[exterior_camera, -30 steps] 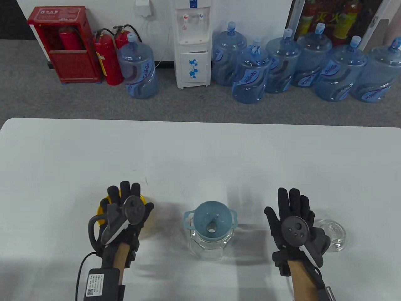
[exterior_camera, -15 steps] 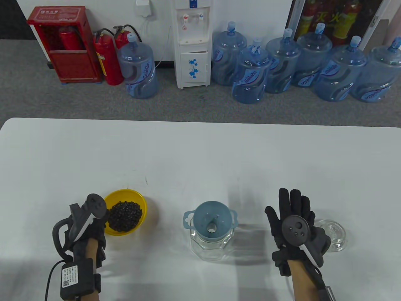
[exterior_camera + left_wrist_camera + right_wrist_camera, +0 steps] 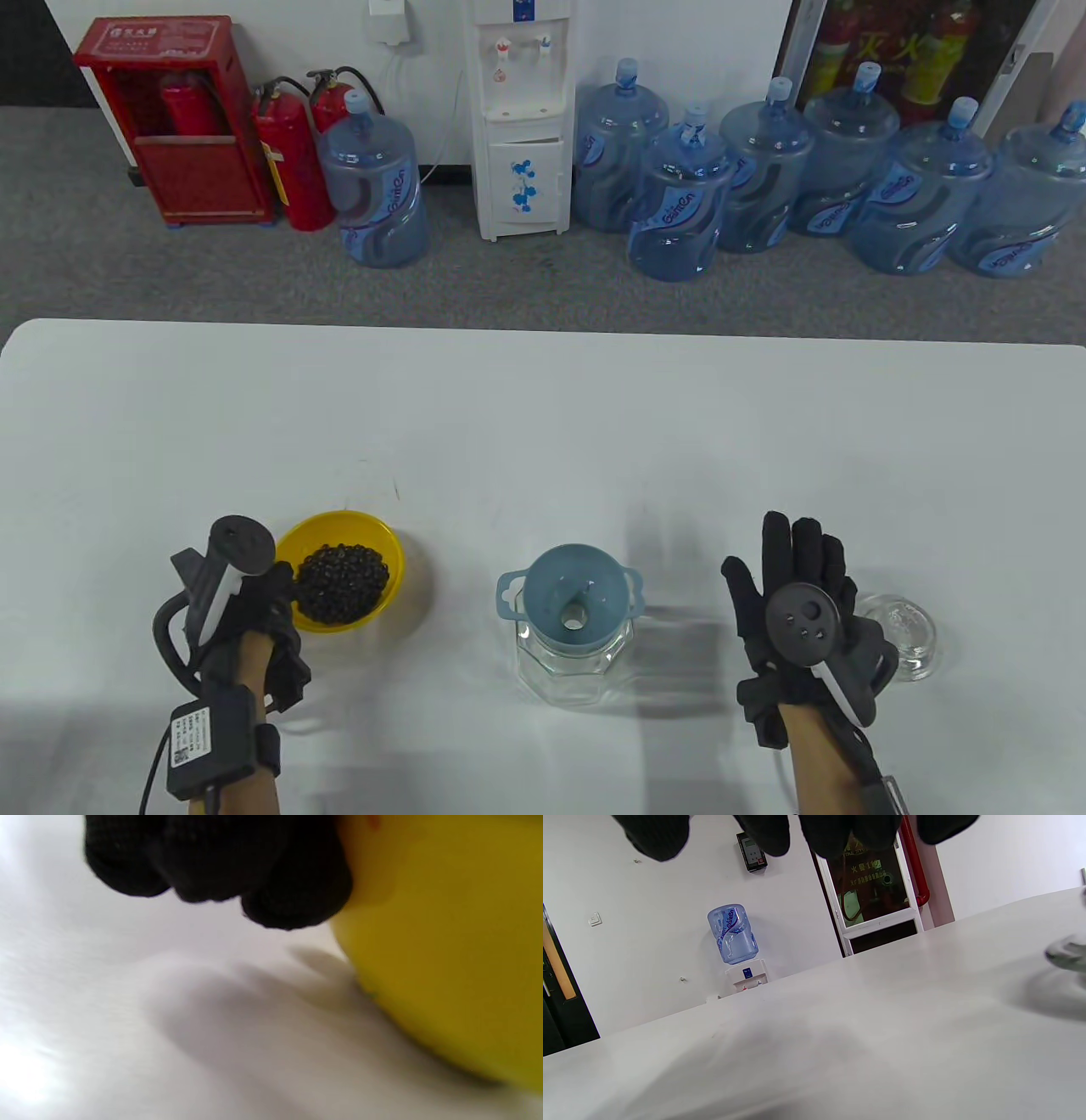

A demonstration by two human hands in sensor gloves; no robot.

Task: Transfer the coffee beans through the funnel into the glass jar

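Observation:
A yellow bowl of dark coffee beans sits front left on the white table. My left hand grips the bowl at its left side. In the left wrist view its curled fingers press against the bowl's yellow wall. A blue funnel sits in the mouth of the clear glass jar at front centre; no beans show in either. My right hand lies open and flat, fingers spread, right of the jar and holding nothing.
The glass jar lid lies just right of my right hand and shows blurred in the right wrist view. The table's far edge faces a floor with water bottles and a dispenser.
My left hand slid off the top of the bowl to its left side, uncovering the beans, and now grips the bowl, which shifted slightly right. The right hand stayed put.

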